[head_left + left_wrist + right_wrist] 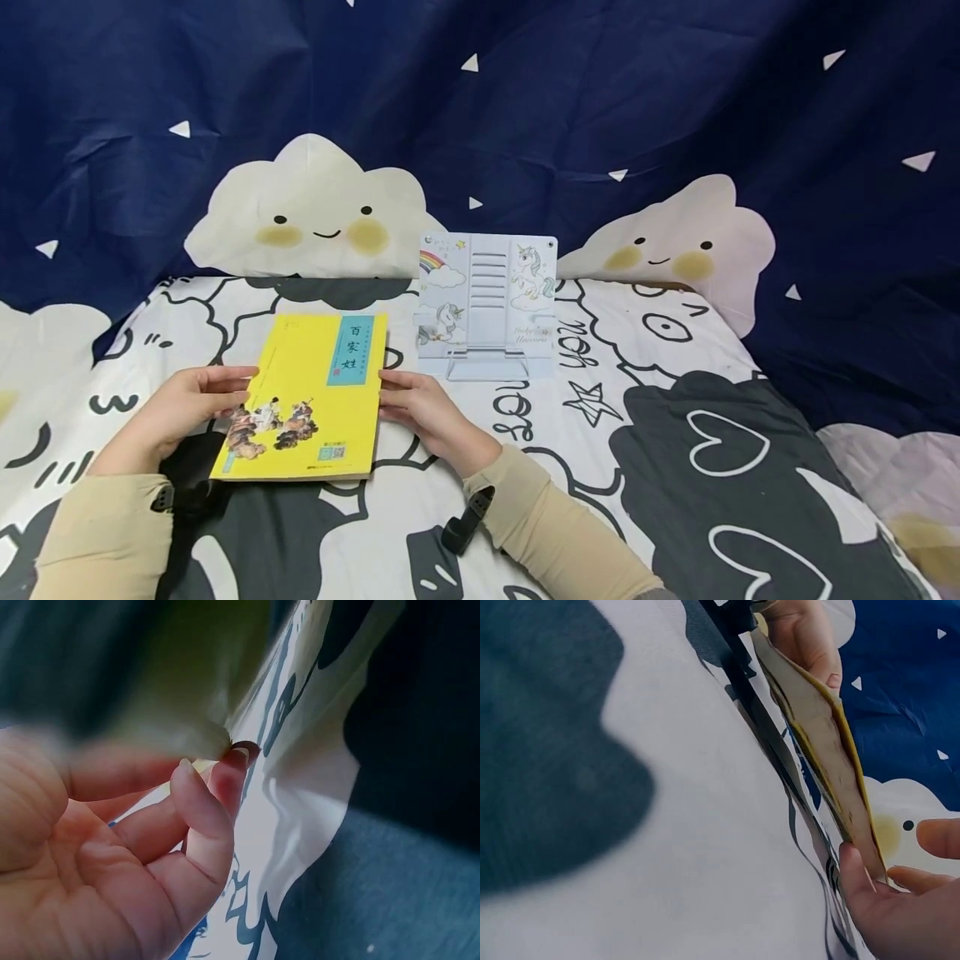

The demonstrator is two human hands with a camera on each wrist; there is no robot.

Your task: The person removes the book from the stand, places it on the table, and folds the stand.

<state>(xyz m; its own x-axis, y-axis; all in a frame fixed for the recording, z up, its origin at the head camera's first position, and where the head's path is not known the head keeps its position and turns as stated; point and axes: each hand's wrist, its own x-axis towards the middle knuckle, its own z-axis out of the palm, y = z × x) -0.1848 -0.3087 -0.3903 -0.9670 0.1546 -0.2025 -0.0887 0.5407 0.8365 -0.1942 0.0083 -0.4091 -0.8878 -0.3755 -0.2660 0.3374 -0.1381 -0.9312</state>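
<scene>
So on the far left there's my beige left sleeve (pixel 112 525), then my left hand (pixel 198 404), pinching the left edge of a yellow book (pixel 311 408). Its cover faces up, with a blue title panel at top right and little painted figures lower left. Up behind it, a smiling white cloud (pixel 315 208) is printed on the navy backdrop (pixel 480 108). My right hand (pixel 431 412) grips the book's other long edge, so the hands are apart with the book between them, over a black-and-white cartoon cloth (pixel 675 492). Can't really tell how far it's off the cloth, and in the left wrist view it's mostly a blur. Just right of the book and further back, well clear of my fingers, a pale unicorn stand (pixel 489 292) sits upright, with slots down the middle and a foot at the bottom. Further right there's another smiley cloud (pixel 675 250), plus white heart outlines on the cloth's dark patch.
</scene>
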